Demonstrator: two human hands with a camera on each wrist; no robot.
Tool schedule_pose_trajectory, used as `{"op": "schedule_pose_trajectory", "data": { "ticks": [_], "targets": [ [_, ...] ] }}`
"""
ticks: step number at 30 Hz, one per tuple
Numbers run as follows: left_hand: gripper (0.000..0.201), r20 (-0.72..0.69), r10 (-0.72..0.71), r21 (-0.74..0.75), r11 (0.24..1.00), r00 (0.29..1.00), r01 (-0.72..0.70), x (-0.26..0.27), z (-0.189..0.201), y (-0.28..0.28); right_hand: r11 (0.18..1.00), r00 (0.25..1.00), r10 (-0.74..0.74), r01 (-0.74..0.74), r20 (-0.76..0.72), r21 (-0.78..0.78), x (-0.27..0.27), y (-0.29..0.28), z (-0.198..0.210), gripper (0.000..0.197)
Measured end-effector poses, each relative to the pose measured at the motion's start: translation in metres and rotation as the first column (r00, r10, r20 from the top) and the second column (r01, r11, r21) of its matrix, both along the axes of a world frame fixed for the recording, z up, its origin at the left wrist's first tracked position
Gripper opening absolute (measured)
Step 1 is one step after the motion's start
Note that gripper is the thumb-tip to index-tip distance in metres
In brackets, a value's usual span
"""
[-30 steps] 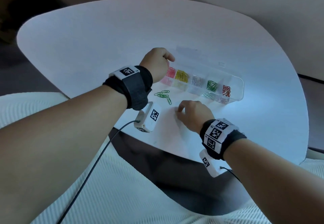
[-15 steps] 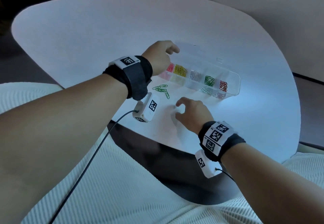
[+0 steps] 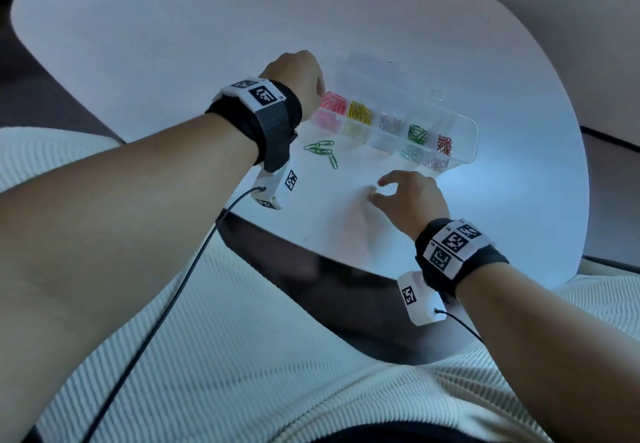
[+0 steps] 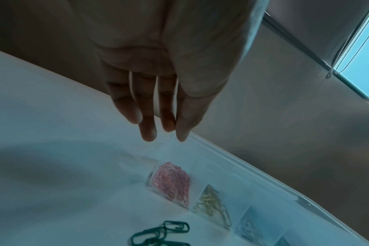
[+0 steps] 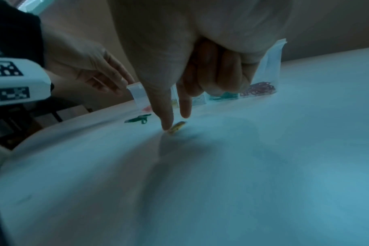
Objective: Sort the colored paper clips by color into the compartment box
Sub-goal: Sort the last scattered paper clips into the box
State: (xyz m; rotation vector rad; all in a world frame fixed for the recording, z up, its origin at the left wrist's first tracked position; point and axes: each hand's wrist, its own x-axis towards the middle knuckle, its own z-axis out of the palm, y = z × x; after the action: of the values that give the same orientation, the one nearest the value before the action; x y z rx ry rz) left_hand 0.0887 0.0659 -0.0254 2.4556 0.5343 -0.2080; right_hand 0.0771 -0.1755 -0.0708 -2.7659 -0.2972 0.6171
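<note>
A clear compartment box (image 3: 464,146) lies open on the white table (image 3: 173,61). It holds pink (image 3: 334,103), yellow (image 3: 360,113), pale (image 3: 389,123), green (image 3: 417,134) and red clips (image 3: 445,144) in separate cells. Several loose green clips (image 3: 322,151) lie in front of its left end. My left hand (image 3: 301,71) hangs over that end with straight fingers (image 4: 147,131), holding nothing. My right hand (image 5: 175,119) is low over the table; its thumb tip touches a yellow clip (image 5: 177,127), the index finger (image 5: 185,108) is raised above it, and the other fingers are curled.
The box's clear lid (image 3: 388,75) lies open behind the cells. The table's near edge (image 3: 311,255) runs just below my right wrist. A cable (image 3: 173,297) trails from the left wrist camera over a white ribbed garment (image 3: 242,356).
My right hand's index finger has lifted off the table and spread from the thumb. The left hand's fingers have straightened while it stays at the box's left end.
</note>
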Motion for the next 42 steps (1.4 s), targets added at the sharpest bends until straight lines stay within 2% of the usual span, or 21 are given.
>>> {"op": "schedule_pose_trajectory", "data": {
  "ticks": [8,11,14,18,19,20,21,22,23,25,26,28,32,33,34,36,37,38,40,42],
  "targets": [
    [0.020,-0.015,0.033,-0.042,0.999,0.999,-0.033,0.000,-0.001,-0.001,1.000,0.999,-0.015,0.015,-0.033,-0.008,0.006,0.005,0.000,0.018],
    [0.020,-0.017,0.036,-0.043,0.998,0.999,-0.036,0.000,-0.002,0.000,0.992,0.994,0.109,-0.108,0.004,-0.061,0.005,0.008,0.002,0.013],
    [0.020,-0.013,0.040,-0.046,0.998,0.999,-0.040,0.001,-0.001,0.000,0.957,0.973,0.229,-0.223,0.008,-0.184,0.006,0.012,0.005,0.010],
    [0.020,-0.031,0.035,-0.040,0.999,0.999,-0.036,0.001,-0.001,0.000,0.892,0.945,0.274,-0.319,-0.179,-0.320,0.006,0.021,0.007,0.022],
    [0.020,-0.035,0.033,-0.037,0.999,0.999,-0.035,0.001,-0.001,0.000,0.904,0.933,0.268,-0.330,-0.240,-0.272,0.005,0.023,0.007,0.021],
    [0.020,-0.039,0.031,-0.032,0.999,0.999,-0.033,0.001,-0.002,0.000,0.949,0.928,0.223,-0.277,-0.299,-0.152,0.003,0.025,0.008,0.020],
    [0.019,-0.045,0.027,-0.027,0.999,0.999,-0.029,0.000,-0.002,0.000,0.989,0.920,0.143,-0.145,-0.364,0.022,0.003,0.028,0.010,0.023],
    [0.018,-0.059,0.021,-0.022,1.000,0.998,-0.022,-0.001,-0.002,0.000,0.978,0.901,0.057,0.036,-0.430,0.204,0.003,0.030,0.014,0.030],
    [0.018,-0.078,0.013,-0.020,1.000,0.997,-0.015,-0.002,-0.002,0.000,0.906,0.867,-0.018,0.224,-0.497,0.358,0.005,0.033,0.018,0.036],
    [0.017,-0.117,-0.007,-0.017,1.000,0.993,0.005,-0.002,-0.001,-0.002,0.680,0.798,-0.095,0.489,-0.595,0.546,0.015,0.040,0.027,0.038],
    [0.017,-0.137,-0.021,-0.011,1.000,0.990,0.019,-0.001,0.000,-0.003,0.586,0.778,-0.113,0.555,-0.618,0.591,0.022,0.044,0.033,0.034],
    [0.020,-0.166,-0.051,0.009,0.999,0.985,0.053,0.000,0.001,-0.006,0.462,0.766,-0.174,0.619,-0.619,0.635,0.039,0.055,0.045,0.030],
    [0.021,-0.211,-0.106,0.054,0.991,0.972,0.120,0.000,0.004,-0.010,0.298,0.706,-0.352,0.707,-0.614,0.642,0.070,0.069,0.060,0.021],
    [0.020,-0.226,-0.120,0.060,0.989,0.967,0.137,0.000,0.004,-0.011,0.320,0.708,-0.378,0.704,-0.596,0.634,0.074,0.071,0.063,0.014],
    [0.020,-0.241,-0.135,0.062,0.986,0.961,0.154,-0.001,0.003,-0.012,0.389,0.722,-0.391,0.692,-0.571,0.608,0.078,0.072,0.065,0.004],
    [0.018,-0.270,-0.170,0.063,0.979,0.948,0.194,-0.003,-0.001,-0.015,0.605,0.786,-0.395,0.613,-0.476,0.508,0.082,0.072,0.065,0.024],
    [0.018,-0.289,-0.194,0.065,0.973,0.938,0.222,-0.004,-0.004,-0.017,0.701,0.847,-0.383,0.526,-0.368,0.481,0.080,0.072,0.064,0.033],
    [0.018,-0.308,-0.219,0.069,0.965,0.926,0.252,-0.006,-0.008,-0.020,0.773,0.908,-0.366,0.419,-0.205,0.477,0.077,0.072,0.061,0.033],
    [0.021,-0.349,-0.257,0.085,0.949,0.901,0.303,-0.010,-0.020,-0.024,0.826,0.951,-0.290,0.190,0.109,0.531,0.058,0.075,0.060,0.024],
    [0.025,-0.381,-0.268,0.102,0.939,0.885,0.328,-0.015,-0.031,-0.025,0.859,0.954,-0.172,0.024,0.244,0.512,0.037,0.078,0.052,0.030]
  ]
}}
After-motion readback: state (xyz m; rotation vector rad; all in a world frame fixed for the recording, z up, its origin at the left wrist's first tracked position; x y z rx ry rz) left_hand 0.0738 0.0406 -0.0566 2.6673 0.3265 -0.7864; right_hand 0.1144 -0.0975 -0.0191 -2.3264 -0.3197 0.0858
